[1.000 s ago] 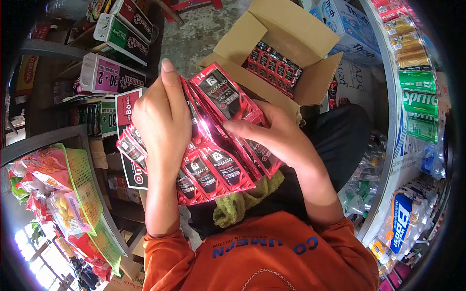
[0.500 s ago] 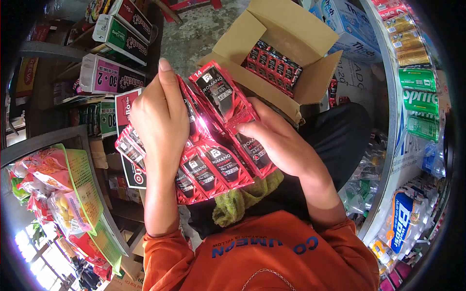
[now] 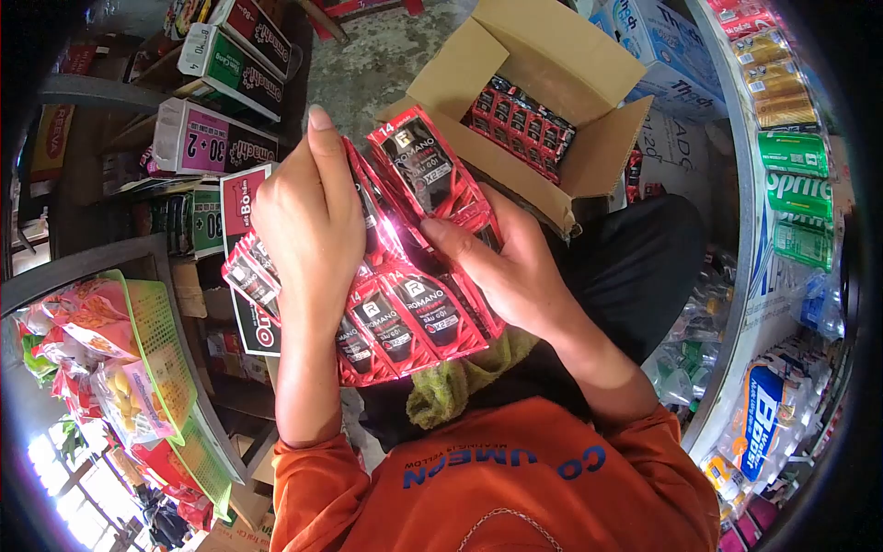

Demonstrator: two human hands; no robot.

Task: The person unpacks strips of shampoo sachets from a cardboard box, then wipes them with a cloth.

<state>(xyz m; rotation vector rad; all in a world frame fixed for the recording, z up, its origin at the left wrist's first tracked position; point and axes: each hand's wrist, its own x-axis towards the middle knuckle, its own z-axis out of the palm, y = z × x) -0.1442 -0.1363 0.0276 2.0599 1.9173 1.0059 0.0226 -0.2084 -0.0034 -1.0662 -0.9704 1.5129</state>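
My left hand (image 3: 308, 216) is closed round a strip of red and black Romano shampoo sachets (image 3: 432, 313), its thumb sticking up and its other fingers mostly hidden. My right hand (image 3: 510, 276) grips the same bundle from the right, with the thumb pressed on the front near an upright sachet (image 3: 418, 166). Several joined sachets fold over and hang below both hands, above my lap. Another end of the strip (image 3: 250, 271) pokes out left of my left wrist. A green towel (image 3: 455, 382) lies on my lap beneath the sachets.
An open cardboard box (image 3: 589, 55) beyond my right hand holds more sachet strips (image 3: 520, 129). Omachi cartons (image 3: 221, 143) fill shelves at left, above a green basket (image 3: 161, 354) of packets. Sprite cans (image 3: 798, 193) and bottles line the right side.
My right thumb has slid left across the sachets, and that hand has shifted slightly. The upright sachet has tilted and moved a little right. My left hand keeps its hold.
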